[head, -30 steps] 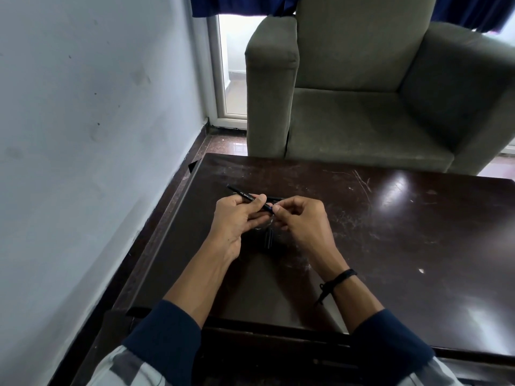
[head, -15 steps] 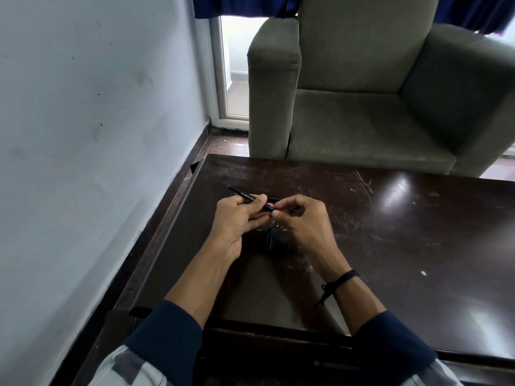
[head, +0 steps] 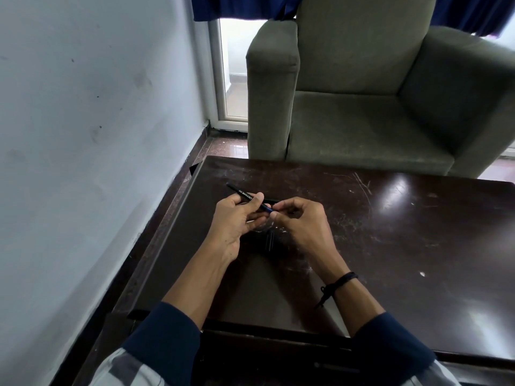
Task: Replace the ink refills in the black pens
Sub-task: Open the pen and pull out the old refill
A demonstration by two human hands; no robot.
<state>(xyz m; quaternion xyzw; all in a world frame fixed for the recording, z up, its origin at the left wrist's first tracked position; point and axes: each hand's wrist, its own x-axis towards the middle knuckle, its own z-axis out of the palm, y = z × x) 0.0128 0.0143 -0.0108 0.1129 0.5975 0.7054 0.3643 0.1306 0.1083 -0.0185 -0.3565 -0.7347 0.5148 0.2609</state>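
2 hands hold 1 black pen [head: 245, 194] above the dark table [head: 390, 232]. Left hand [head: 237, 218]: fingers curled round the barrel, thumb on top. Right hand [head: 301, 221]: fingertips pinch its blue end. A black part [head: 269, 240] lies on the table beneath the hands

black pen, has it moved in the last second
No, the black pen stays put in the left hand, its end just as near the far-left corner of the table.

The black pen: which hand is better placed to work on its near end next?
Right. The right hand has its fingertips pinched at the blue end of the black pen, while the left hand grips the barrel, so it likely just steadies.
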